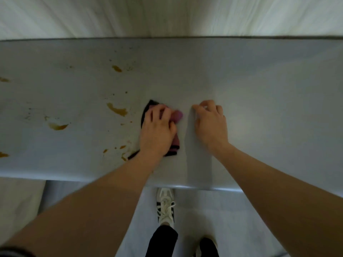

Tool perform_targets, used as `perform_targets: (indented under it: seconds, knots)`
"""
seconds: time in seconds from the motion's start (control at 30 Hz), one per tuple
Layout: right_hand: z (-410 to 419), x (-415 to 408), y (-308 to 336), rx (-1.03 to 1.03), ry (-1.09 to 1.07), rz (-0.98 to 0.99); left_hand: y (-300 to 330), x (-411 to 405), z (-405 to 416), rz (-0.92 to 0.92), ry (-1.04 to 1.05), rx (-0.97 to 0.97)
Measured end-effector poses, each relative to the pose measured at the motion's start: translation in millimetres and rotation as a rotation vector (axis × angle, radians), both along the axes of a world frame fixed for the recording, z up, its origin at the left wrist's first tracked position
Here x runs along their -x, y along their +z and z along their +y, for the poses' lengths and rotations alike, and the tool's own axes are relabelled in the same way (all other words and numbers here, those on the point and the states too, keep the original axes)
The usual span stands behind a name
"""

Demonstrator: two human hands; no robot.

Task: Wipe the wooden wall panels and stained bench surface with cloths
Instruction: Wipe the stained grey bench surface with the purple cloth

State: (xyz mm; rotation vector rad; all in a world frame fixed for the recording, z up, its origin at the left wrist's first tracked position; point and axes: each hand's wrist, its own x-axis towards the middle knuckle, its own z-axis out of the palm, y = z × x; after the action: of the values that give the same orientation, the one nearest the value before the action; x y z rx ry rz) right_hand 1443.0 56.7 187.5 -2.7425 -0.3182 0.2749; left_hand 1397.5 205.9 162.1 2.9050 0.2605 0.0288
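Head view, looking straight down. Across the middle, a long pale grey bench (259, 80) with a smooth flat top, running from 9 to 3 o'clock. Beyond it at 12 o'clock, pale wooden wall panels (167, 15) with faint grain. Near the centre of the bench, left hand (157, 128), palm down, fingers curled over and gripping a crumpled pink cloth with black edging (175, 143); cloth lying flat against the bench top, bunched under the palm, corners poking out at 11 and 5 o'clock of the hand. Just beside it at 3 o'clock, right hand (211, 123), fingers bent with tips resting on the bare bench, holding nothing, apart from the cloth. Scattered from 9 to 7 o'clock of the cloth, brown-orange liquid stains (117, 109) in streaks and drops, the nearest touching the cloth's lower corner. Below the bench edge at 6 o'clock, a white lace-up sneaker with black stripes (165, 206) on a grey floor (232, 219), black trouser leg above it.
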Motion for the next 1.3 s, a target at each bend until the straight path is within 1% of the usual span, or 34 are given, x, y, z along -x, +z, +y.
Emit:
perform_targets:
  seconds: [0.1,0.2,0.23,0.3,0.37,0.47,0.53,0.63,0.67,0.77,0.8,0.83,0.87,0.93,1.0,1.07,1.1,1.2,1.3]
  knots:
    - [0.1,11.3,7.1,0.009,0.026,0.038,6.2,32.6,-9.4,0.051,-0.06,0.072]
    - [0.1,19.1,10.0,0.022,0.056,0.039,2.3,20.2,11.3,0.058,-0.187,0.024]
    - [0.0,21.5,9.5,0.031,0.063,0.033,1.9,11.5,19.7,0.055,-0.18,0.008]
    - [-0.8,27.0,6.7,0.038,0.069,0.016,5.6,-3.5,28.1,0.087,-0.081,0.007]
    - [-0.3,31.9,3.7,0.025,0.069,-0.001,6.7,-7.2,25.0,0.073,0.036,0.027]
    - [-2.2,42.6,2.3,-0.003,0.071,-0.015,4.1,15.4,6.3,-0.013,0.134,-0.013]
    - [-3.6,53.5,4.7,0.0,0.082,-0.002,4.0,45.5,-11.5,-0.041,0.155,0.023]
    - [-12.0,62.7,5.3,0.012,0.074,0.026,5.9,80.1,-43.1,0.008,0.062,0.102]
    - [-12.6,65.2,6.4,0.012,0.072,0.029,6.4,83.9,-42.8,0.012,0.015,0.093]
    - [-8.3,66.5,7.6,0.01,0.049,0.026,-3.3,70.3,-6.1,-0.023,-0.249,-0.024]
    - [-7.2,66.6,6.8,0.016,0.037,0.026,-5.0,62.1,9.9,-0.022,-0.298,-0.055]
    - [-6.6,67.2,5.7,0.023,0.027,0.025,-4.1,55.4,23.3,0.013,-0.296,-0.068]
    - [-5.7,67.2,4.0,0.025,0.016,0.017,-1.4,49.7,32.8,0.054,-0.253,-0.069]
    - [-3.6,68.5,1.6,0.026,-0.014,0.0,1.2,43.6,38.7,0.062,-0.134,-0.043]
    - [-0.3,72.2,-2.4,0.013,-0.035,-0.014,-1.1,49.4,30.1,-0.014,-0.04,-0.029]
    - [2.6,79.3,-6.1,-0.011,-0.023,-0.051,-5.7,64.9,15.8,-0.132,0.051,-0.045]
    - [4.0,83.7,-7.1,-0.028,-0.009,-0.067,-6.7,75.6,7.9,-0.159,0.075,-0.035]
    - [8.0,92.4,-6.3,-0.048,0.005,-0.074,-5.7,107.5,-8.9,-0.091,0.004,-0.004]
    - [11.2,86.2,-3.8,-0.041,0.014,-0.067,-7.3,99.5,8.4,-0.057,-0.123,-0.023]
